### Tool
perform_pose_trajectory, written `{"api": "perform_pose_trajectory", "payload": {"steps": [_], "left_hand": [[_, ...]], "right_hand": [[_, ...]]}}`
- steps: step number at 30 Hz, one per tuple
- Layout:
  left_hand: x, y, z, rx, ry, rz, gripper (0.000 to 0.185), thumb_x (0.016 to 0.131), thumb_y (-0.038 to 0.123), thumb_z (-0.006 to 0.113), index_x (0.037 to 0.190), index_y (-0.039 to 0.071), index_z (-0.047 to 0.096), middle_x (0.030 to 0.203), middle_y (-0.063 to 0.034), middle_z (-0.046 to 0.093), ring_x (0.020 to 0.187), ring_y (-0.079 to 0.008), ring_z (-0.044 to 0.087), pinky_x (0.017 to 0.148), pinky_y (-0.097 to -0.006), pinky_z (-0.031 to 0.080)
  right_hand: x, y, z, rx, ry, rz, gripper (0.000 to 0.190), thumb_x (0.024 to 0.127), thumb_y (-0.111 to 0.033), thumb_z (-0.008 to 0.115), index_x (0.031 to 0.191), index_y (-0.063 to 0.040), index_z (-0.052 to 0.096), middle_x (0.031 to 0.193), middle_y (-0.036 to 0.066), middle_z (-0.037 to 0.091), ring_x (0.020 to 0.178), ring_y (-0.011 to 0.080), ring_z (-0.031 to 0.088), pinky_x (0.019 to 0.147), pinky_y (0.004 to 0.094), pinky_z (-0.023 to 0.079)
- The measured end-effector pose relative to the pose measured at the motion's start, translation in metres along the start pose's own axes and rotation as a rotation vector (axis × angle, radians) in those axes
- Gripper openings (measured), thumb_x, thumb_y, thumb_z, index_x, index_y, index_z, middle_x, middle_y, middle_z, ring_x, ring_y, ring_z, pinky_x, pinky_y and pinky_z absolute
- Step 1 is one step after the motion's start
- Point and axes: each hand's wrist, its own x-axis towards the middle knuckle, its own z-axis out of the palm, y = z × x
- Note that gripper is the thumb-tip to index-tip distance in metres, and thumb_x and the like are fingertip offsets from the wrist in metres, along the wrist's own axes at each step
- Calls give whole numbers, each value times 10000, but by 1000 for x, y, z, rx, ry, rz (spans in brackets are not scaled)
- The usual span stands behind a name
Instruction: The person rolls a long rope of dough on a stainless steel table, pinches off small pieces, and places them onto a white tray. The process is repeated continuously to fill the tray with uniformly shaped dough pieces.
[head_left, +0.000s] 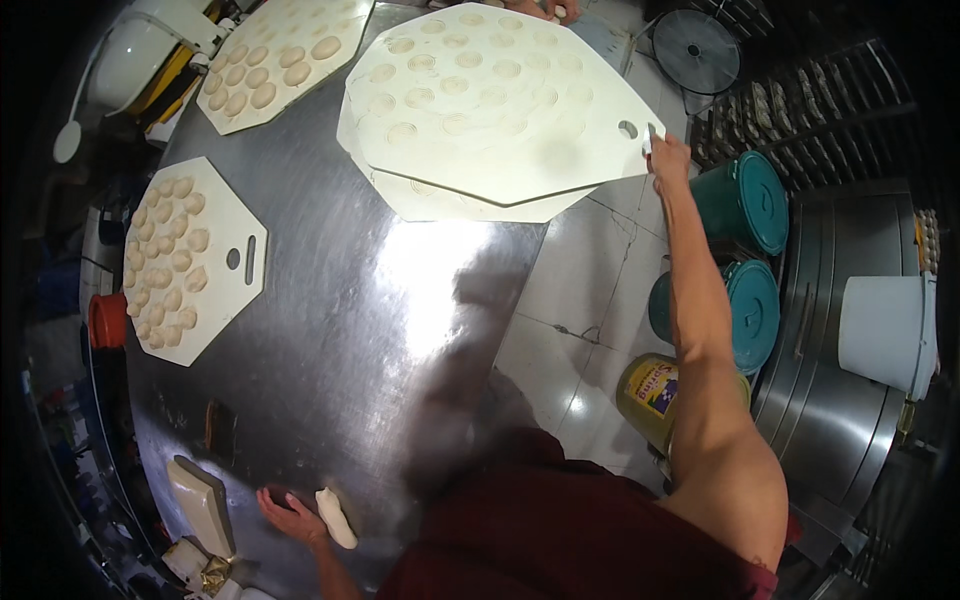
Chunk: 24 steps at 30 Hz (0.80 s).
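My right hand (669, 159) grips the handle end of a pale octagonal board (480, 161), which bears rows of spiral ring marks and overlaps a second similar board (427, 206) below it. Low at the left, my left hand (294, 517) is over the steel table (322, 337), its fingers apart and nothing visible in it. Just right of that hand lies a short roll of dough (337, 517). A board with a slot and a round hole (217, 300) holds many small dough balls at the left. Another board (330, 22) at the top left carries larger, smoother dough pieces.
Another person's hands (559, 10) show at the top edge, behind the boards. A wrapped pale block (199, 502) lies at the near left. Teal lidded bins (752, 315), a yellowish bucket (649, 397) and a steel cabinet (840, 360) stand to the right.
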Motion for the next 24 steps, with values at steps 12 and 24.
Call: {"api": "perform_pose_trajectory", "payload": {"steps": [12,24], "left_hand": [[4,19,-26,-39,-63,-58,532,1034,287,523,1456,-32,473,1559,-247,430,1441,-448,395,1213,-536,290],[-5,19,-21,-126,28,-120,551,916,226,676,1408,33,521,1525,-208,466,1430,-432,403,1201,-559,289]], "right_hand": [[77,7,27,536,-308,386,289,1036,-311,655,1172,-57,678,891,38,633,709,135,593,591,265,513],[-121,67,-5,671,-328,462,357,1131,-373,453,856,-160,533,610,-62,425,458,71,366,410,251,302]]}}
